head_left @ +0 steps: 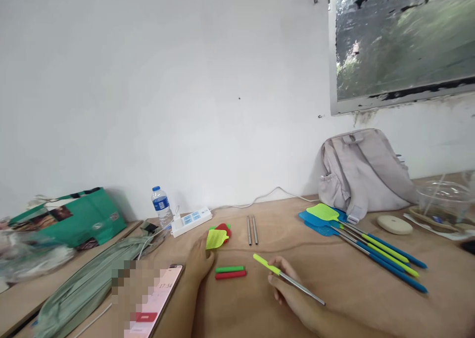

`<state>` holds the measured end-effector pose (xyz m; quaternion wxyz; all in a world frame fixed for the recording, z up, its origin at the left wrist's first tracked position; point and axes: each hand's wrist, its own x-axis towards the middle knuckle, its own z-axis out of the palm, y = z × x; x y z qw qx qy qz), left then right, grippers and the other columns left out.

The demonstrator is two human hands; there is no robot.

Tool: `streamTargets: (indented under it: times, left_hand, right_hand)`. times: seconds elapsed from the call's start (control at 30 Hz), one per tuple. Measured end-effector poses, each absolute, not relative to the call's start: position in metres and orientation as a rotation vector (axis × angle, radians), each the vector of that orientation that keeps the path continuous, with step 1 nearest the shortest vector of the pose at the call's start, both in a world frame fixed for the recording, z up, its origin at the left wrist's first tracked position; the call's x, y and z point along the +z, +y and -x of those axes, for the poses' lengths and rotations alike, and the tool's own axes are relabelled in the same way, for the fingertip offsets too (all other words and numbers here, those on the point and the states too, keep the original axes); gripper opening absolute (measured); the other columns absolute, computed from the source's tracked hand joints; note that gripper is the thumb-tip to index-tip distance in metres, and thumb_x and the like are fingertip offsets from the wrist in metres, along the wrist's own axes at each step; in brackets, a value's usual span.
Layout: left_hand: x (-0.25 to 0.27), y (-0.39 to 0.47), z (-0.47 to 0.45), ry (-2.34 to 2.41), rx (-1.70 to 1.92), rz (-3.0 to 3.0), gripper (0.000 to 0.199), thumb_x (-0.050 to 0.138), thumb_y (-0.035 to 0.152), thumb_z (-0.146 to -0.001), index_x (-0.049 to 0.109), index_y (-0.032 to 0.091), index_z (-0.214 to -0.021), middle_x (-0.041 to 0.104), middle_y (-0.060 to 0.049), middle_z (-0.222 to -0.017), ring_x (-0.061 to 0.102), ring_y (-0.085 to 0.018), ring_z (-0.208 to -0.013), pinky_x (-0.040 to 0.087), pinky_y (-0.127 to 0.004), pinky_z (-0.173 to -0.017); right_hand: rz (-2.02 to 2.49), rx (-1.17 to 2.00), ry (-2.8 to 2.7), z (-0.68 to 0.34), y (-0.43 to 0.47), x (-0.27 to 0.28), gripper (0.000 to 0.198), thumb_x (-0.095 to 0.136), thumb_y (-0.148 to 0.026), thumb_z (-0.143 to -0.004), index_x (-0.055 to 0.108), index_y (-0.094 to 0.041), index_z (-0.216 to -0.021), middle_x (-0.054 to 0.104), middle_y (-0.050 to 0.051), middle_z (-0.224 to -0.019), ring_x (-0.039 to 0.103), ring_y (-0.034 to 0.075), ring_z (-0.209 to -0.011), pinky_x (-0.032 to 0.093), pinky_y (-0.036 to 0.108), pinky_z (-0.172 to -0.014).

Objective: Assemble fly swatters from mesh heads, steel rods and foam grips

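My right hand (pixel 284 281) is closed around a fly swatter handle with a yellow-green grip (pixel 265 264) and a silver metal rod (pixel 302 288); no head is on the rod. My left hand (pixel 200 259) has its thumb and fingers at the left edge of a yellow-green swatter head (pixel 217 238), seemingly pinching it. Behind that lies a red swatter head (pixel 224 227), with a bit of green beneath. Between my hands are a green grip (pixel 230 268) and a red grip (pixel 230 275), side by side. Two metal rods (pixel 252 230) lie farther back.
Several whole fly swatters (pixel 382 254) in blue and yellow-green lie at right, before a grey backpack (pixel 359 174). A phone (pixel 158 298) is by my left forearm. A power strip (pixel 191 221), water bottle (pixel 161 205) and green bag (pixel 81 219) stand left. A plastic bowl (pixel 445 199) is far right.
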<state>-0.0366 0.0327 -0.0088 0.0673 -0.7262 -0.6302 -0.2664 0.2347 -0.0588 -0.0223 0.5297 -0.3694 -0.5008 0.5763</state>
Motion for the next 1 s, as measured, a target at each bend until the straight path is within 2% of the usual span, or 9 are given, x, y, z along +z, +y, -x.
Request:
streamTargets:
  times: [0.07,0.17,0.33,0.47,0.57,0.67,0.8,0.93,1.0]
  left_hand:
    - [-0.009,0.037,0.036,-1.978,-0.702,2.222,0.06,0.041,0.015,-0.071,0.032,0.012,-0.13,0.043,-0.01,-0.131,0.036,-0.024,-0.121,0.025,-0.041,-0.102]
    - [-0.012,0.042,0.041,-2.103,-0.624,2.214,0.053,0.039,0.017,-0.075,0.039,0.015,-0.128,0.05,-0.009,-0.125,0.041,-0.025,-0.119,0.028,-0.044,-0.1]
    - [-0.022,0.047,0.054,-2.09,-0.754,2.258,0.05,0.037,0.014,-0.075,0.045,0.016,-0.124,0.053,-0.007,-0.122,0.046,-0.021,-0.115,0.034,-0.038,-0.098]
    - [-0.024,0.046,0.058,-2.065,-0.926,2.281,0.054,0.033,0.007,-0.069,0.05,0.015,-0.119,0.054,-0.005,-0.121,0.046,-0.018,-0.114,0.033,-0.035,-0.099]
    - [-0.02,0.042,0.058,-2.119,-1.09,2.258,0.052,0.036,0.008,-0.064,0.057,0.019,-0.109,0.059,-0.002,-0.115,0.049,-0.019,-0.112,0.035,-0.035,-0.098]
    - [-0.014,0.039,0.056,-2.176,-1.264,2.222,0.043,0.041,0.011,-0.062,0.062,0.02,-0.099,0.063,-0.003,-0.108,0.052,-0.022,-0.108,0.037,-0.037,-0.096]
    - [-0.007,0.037,0.052,-2.194,-1.418,2.133,0.035,0.045,0.023,-0.068,0.057,0.018,-0.101,0.062,-0.008,-0.108,0.054,-0.026,-0.105,0.039,-0.04,-0.091]
    - [-0.002,0.034,0.047,-2.189,-1.663,1.956,0.028,0.052,0.028,-0.067,0.053,0.02,-0.094,0.065,-0.008,-0.095,0.058,-0.028,-0.095,0.044,-0.04,-0.081]
    - [0.001,0.03,0.045,-2.161,-1.827,1.83,0.026,0.054,0.026,-0.066,0.051,0.02,-0.091,0.065,-0.007,-0.091,0.058,-0.028,-0.092,0.045,-0.04,-0.078]
  right_hand:
    - [0.917,1.357,-1.207,-0.235,-0.06,-0.022,0.032,0.057,-0.046,-0.064,0.041,-0.023,-0.08,0.041,-0.009,-0.056,0.035,0.004,-0.035,0.024,0.016,-0.033]
    - [0.965,1.355,-1.226,-0.237,-0.06,-0.021,0.029,0.054,-0.046,-0.066,0.041,-0.022,-0.078,0.039,-0.009,-0.057,0.032,0.004,-0.036,0.022,0.017,-0.034]
    - [0.979,1.339,-1.298,-0.247,-0.057,-0.018,0.018,0.056,-0.035,-0.066,0.046,-0.021,-0.069,0.035,-0.008,-0.05,0.029,0.006,-0.04,0.02,0.019,-0.039]
    - [0.95,1.073,-1.328,-0.254,-0.049,-0.021,0.013,0.057,-0.027,-0.063,0.05,-0.019,-0.057,0.038,-0.005,-0.052,0.032,0.009,-0.047,0.023,0.021,-0.045]
    - [0.967,0.863,-1.354,-0.262,-0.041,-0.022,0.011,0.056,-0.026,-0.063,0.052,-0.019,-0.054,0.04,-0.002,-0.054,0.037,0.012,-0.052,0.027,0.023,-0.049]
    - [0.962,0.703,-1.422,-0.274,-0.034,-0.02,0.009,0.052,-0.018,-0.062,0.054,-0.02,-0.053,0.042,0.0,-0.06,0.041,0.014,-0.056,0.03,0.024,-0.052]
    - [0.908,0.65,-1.536,-0.289,-0.022,-0.019,0.015,0.046,-0.008,-0.058,0.056,-0.019,-0.056,0.047,0.003,-0.074,0.048,0.015,-0.063,0.033,0.022,-0.051]
    - [0.917,0.565,-1.552,-0.298,-0.008,-0.026,0.018,0.042,-0.006,-0.056,0.055,-0.019,-0.056,0.054,0.007,-0.09,0.055,0.018,-0.08,0.039,0.023,-0.055]
    - [0.92,0.518,-1.552,-0.301,-0.002,-0.03,0.019,0.041,-0.007,-0.057,0.055,-0.019,-0.055,0.056,0.008,-0.094,0.055,0.019,-0.088,0.042,0.025,-0.063]
